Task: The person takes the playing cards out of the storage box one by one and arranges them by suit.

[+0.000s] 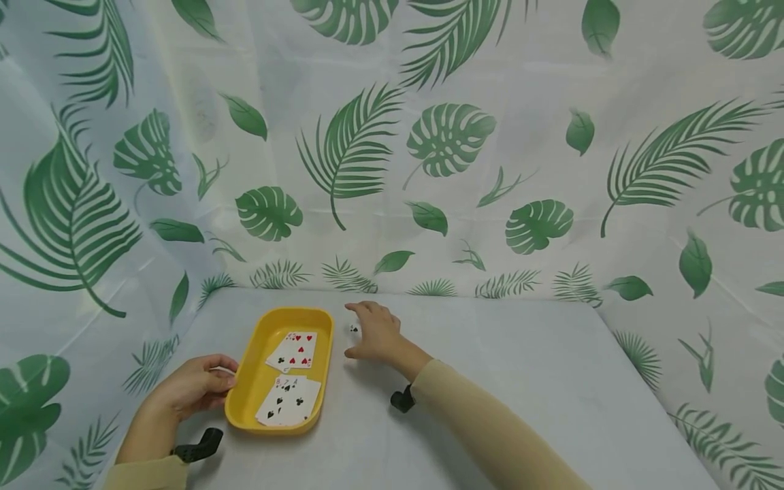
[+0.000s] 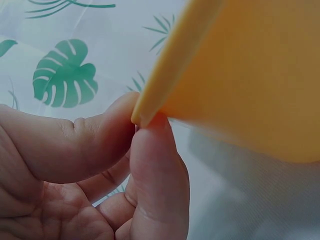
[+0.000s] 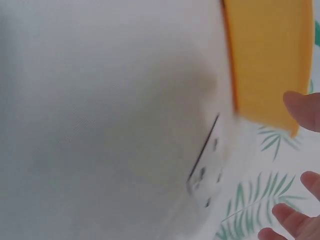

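Observation:
In the head view my left hand [image 1: 199, 386] is at the left side of a yellow tray [image 1: 248, 391]. The left wrist view shows thumb and forefinger pinching the tray's rim [image 2: 175, 60]. Inside the tray lie two groups of playing cards: a far one with a hearts card [image 1: 301, 348] on show, and a near one of black-suited cards [image 1: 294, 408]. To the right of the tray my right hand [image 1: 380, 333] reaches over a single black-suited playing card [image 1: 354, 329], thumb and fingers spread. The right wrist view shows that card [image 3: 207, 175] apart from the fingertips.
A pale cloth covers the table [image 1: 520, 381]. White sheeting printed with green leaves [image 1: 453, 136] hangs behind it and at both sides. Black wrist mounts [image 1: 199, 447] show at each forearm, the right one [image 1: 402, 399] low over the table.

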The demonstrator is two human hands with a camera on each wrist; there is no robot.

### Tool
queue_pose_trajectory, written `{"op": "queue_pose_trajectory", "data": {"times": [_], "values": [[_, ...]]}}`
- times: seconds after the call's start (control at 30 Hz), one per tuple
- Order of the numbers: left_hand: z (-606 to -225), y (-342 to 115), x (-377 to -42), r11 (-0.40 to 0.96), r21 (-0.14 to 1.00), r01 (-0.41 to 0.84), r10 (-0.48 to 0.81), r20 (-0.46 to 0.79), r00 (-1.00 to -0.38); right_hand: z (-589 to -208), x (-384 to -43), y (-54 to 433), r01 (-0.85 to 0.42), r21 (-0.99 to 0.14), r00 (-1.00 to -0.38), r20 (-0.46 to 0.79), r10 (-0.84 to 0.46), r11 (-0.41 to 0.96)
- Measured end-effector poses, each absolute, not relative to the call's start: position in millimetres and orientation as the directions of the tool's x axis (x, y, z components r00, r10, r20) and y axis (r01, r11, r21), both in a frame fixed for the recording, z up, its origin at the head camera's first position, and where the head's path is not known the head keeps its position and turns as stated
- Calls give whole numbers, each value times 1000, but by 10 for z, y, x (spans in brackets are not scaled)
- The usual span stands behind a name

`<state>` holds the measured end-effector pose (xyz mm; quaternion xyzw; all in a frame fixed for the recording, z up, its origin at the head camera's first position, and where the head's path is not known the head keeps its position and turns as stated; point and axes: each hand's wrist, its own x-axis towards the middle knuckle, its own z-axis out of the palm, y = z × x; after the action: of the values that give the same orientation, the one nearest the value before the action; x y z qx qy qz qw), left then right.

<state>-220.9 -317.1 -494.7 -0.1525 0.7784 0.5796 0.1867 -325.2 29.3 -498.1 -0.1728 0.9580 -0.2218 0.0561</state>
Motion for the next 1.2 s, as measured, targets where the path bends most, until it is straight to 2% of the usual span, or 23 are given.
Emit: {"op": "queue_pose_trajectory", "data": {"times": [0.4, 0.73, 1.2], "values": [[-4919, -3142, -2182, 270, 846, -460, -15, -474, -880, -4761, -3070, 92, -359, -448, -924, 47, -379, 819], [-4930, -3169, -2186, 269, 853, -448, 5, -466, -885, -4705, -2949, -193, -442, -321, -893, 72, -444, 838], [-4930, -3182, -2190, 275, 851, -448, 10, -469, -883, -4773, -2873, -594, -543, -233, -837, 73, -543, 807]]}}
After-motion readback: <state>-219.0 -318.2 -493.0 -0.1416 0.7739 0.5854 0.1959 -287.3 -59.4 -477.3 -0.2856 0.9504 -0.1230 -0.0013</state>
